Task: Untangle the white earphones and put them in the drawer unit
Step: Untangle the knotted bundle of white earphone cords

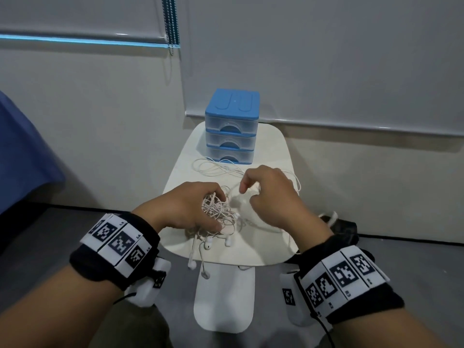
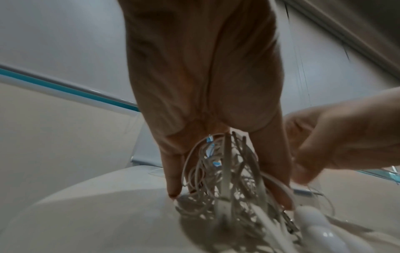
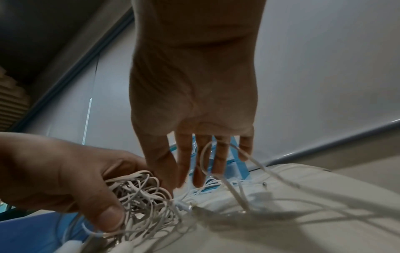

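Earphones (image 1: 217,209) tangle partly hidden under left hand (image 1: 185,207)

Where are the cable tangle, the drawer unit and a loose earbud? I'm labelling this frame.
tangle (image 1: 216,209), head view, on the bunched cables under the left hand.
drawer unit (image 1: 232,101), head view, on its blue top.
earbud (image 1: 192,264), head view, on the bud hanging off the table's near edge.

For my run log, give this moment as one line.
left hand: grips earphone tangle | right hand: pulling a cable loose | drawer unit: shut
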{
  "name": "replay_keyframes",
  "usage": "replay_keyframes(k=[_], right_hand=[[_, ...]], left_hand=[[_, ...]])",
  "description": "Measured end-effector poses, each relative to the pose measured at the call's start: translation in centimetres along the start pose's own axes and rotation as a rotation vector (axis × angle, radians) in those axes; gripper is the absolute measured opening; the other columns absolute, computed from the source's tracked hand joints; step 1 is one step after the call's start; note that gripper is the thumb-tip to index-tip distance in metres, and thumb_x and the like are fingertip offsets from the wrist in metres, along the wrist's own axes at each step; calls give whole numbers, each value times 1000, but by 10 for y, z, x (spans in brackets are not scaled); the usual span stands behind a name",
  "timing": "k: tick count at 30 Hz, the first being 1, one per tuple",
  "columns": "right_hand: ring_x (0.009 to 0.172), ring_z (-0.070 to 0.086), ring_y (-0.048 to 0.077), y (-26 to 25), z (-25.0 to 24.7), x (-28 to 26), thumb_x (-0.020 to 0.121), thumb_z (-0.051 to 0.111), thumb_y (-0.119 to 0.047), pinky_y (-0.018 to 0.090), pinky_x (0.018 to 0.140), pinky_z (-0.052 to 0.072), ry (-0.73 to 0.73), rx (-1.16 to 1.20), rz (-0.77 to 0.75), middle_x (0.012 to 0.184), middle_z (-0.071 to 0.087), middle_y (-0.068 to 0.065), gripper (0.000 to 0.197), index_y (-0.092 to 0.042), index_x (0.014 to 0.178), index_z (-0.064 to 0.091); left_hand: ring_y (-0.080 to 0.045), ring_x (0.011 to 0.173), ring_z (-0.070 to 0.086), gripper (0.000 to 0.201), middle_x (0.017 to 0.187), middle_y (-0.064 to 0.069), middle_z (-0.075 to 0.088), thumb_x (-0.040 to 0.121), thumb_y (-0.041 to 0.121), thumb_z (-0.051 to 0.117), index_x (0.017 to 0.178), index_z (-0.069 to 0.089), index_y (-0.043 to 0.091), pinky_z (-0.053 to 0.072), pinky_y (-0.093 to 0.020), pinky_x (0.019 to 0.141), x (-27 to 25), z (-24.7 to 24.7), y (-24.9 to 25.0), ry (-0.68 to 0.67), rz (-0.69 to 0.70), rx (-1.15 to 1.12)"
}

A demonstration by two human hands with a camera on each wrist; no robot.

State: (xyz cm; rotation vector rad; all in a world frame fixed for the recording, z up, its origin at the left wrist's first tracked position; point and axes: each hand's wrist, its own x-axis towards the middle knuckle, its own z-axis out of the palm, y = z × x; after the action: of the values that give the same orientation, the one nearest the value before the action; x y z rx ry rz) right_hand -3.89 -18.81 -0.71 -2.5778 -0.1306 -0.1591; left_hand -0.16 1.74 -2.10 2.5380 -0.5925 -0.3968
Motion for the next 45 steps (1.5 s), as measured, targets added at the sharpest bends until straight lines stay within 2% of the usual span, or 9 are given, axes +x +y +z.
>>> replay_keyframes(k=[3, 6, 9, 15, 22, 25, 33, 40, 45], right_hand=[[109, 47, 18, -4, 8, 0, 84, 66, -15, 37, 91, 30, -151, -94, -21, 104, 58, -12, 18, -32, 88, 66], [106, 57, 20, 3, 16, 3, 85, 72, -21, 33, 89, 44, -266, -173, 33, 87, 52, -14, 15, -31, 80, 62], [95, 56, 20, 4, 15, 5, 90, 71, -15, 22, 64, 39, -256, -157, 16, 83, 50, -14, 8, -22, 87, 69], [100, 55, 28, 2, 6, 16, 97, 49, -13, 31, 74, 37, -210, -126, 83, 116, 66, 14, 15, -7, 97, 62], [74, 46, 17, 6, 0, 17, 104, 34, -19, 29, 58, 33, -129, 111, 200, 100, 59, 10, 13, -12, 101, 45], [82, 54, 25, 7, 3, 19, 105, 32, -20, 31, 59, 36, -88, 177, 228, 105, 61, 15, 15, -11, 103, 42], [101, 66, 34, 14, 0, 20, 102, 35, -22, 35, 66, 38, -23, 318, 309, 97, 56, 8, 14, -14, 94, 44], [95, 52, 22, 15, -6, 16, 101, 52, -20, 33, 74, 35, 96, 67, 60, 106, 56, 2, 9, -17, 93, 56], [83, 57, 23, 11, -22, 18, 98, 57, -21, 39, 75, 51, 163, -10, -76, 81, 68, -5, 10, -24, 89, 58]], left_hand=[[-17, 91, 69, 55, 101, 10, 70, 70, 33, 92, 115, 61, 39, 57, -34, 82, 0, 0, 0, -15, -8, -43], [-26, 87, 73, 53, 99, 7, 72, 71, 28, 92, 112, 62, 39, 60, -39, 80, -1, 0, 2, -32, -10, -87], [-20, 92, 69, 55, 104, 7, 69, 71, 27, 92, 115, 61, 40, 58, -37, 83, -1, -2, 3, -49, -4, -95], [-10, 75, 64, 50, 87, 7, 72, 74, 16, 90, 112, 62, 32, 53, -29, 73, 0, -5, -2, -68, -3, -241], [-17, 74, 65, 28, 83, 6, 71, 76, 17, 81, 90, 64, 34, 53, -38, 74, 4, -3, -6, -59, -2, -253], [-30, 91, 68, 21, 94, -3, 73, 74, 26, 72, 94, 65, 24, 55, -50, 84, 2, -4, -3, -54, 1, -278], [-7, 67, 56, 12, 77, 2, 63, 100, 17, 58, 88, 61, 14, 44, -25, 68, 6, -2, -9, 24, -48, -430], [-21, 91, 65, 26, 103, -4, 74, 98, 45, 53, 100, 65, 21, 49, -48, 100, 3, -6, -11, 68, -47, -505], [-11, 84, 57, 22, 91, 8, 67, 108, 31, 51, 106, 60, 11, 43, -35, 84, -1, -16, -2, 16, -7, -570]])
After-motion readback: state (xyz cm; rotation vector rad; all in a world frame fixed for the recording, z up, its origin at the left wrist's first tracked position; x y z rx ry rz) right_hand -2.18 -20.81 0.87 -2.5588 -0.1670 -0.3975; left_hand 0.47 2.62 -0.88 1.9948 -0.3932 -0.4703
